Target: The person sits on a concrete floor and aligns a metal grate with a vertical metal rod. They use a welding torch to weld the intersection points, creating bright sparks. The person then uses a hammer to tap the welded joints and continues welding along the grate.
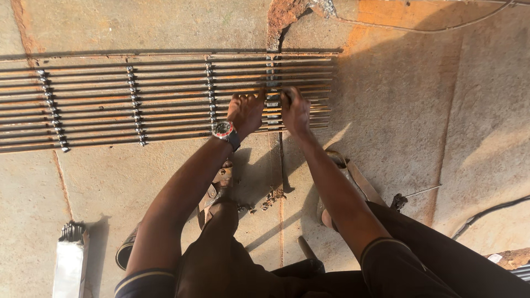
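While the metal grille (138, 99) lies flat on the concrete floor (397, 127), we clamp left hand (245, 112) and right hand (295, 110) on its bars, steadying one cross-row.

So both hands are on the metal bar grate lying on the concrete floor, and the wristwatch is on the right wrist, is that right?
Not quite. The head view shows the wristwatch on the left wrist, not the right. The rest holds: the left hand and the right hand both rest on the metal bar grate, which lies on the concrete floor.
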